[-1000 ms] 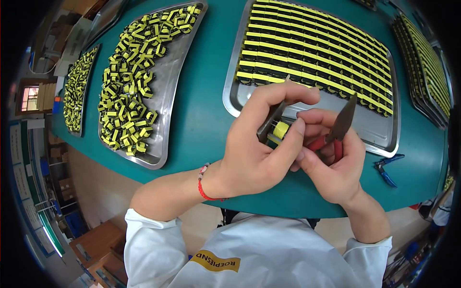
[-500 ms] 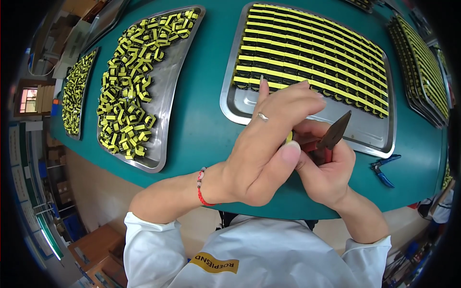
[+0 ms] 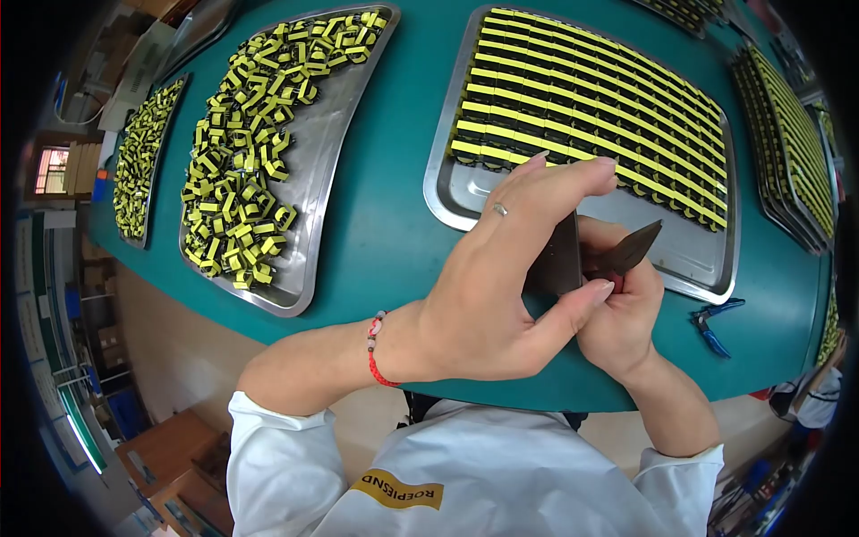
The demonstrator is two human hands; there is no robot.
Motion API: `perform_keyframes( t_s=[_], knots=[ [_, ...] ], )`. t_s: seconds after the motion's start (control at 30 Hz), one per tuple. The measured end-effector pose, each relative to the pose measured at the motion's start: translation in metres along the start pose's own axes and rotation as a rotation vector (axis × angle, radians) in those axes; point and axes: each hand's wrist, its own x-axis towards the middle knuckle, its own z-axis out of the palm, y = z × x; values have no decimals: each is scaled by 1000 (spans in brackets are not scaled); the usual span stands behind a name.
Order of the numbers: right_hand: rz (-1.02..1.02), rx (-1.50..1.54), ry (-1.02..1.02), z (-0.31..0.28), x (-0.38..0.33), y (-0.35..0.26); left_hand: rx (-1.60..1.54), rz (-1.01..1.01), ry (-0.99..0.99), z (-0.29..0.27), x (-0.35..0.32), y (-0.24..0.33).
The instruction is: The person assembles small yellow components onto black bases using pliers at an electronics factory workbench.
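The person's bare right hand [image 3: 626, 322] is gripping a pair of pointed, dark-metal pliers [image 3: 635, 249] with red handles, its fingers curling around them while the tip is angling up and rightward. The bare left hand [image 3: 497, 300] is arching beside it, fingers bending forward and thumb extending toward the red handles. A flat, dark, slab-like piece [image 3: 558, 259] is showing between that thumb and those fingers; I cannot tell whether they are gripping it. Beyond the hands, a silver metal tray [image 3: 684, 261] is holding straight rows of yellow-and-black block-shaped components [image 3: 591, 107]. Small blue-handled pliers [image 3: 713, 329] are lying rightward on the green tabletop [image 3: 385, 224].
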Motion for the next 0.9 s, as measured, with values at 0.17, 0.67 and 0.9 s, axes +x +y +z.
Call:
perform_keyframes(
  t_s=[0.17,0.67,0.9],
  knots=[
    [-99,20,-33,1,4,-4,-206,-34,-40,-1,-4,-8],
    [-52,-44,127,-14,15,-28,-177,-365,405,-28,24,-18],
    [150,-73,139,-47,35,-32,368,-130,219,-20,18,-25]
  ],
)
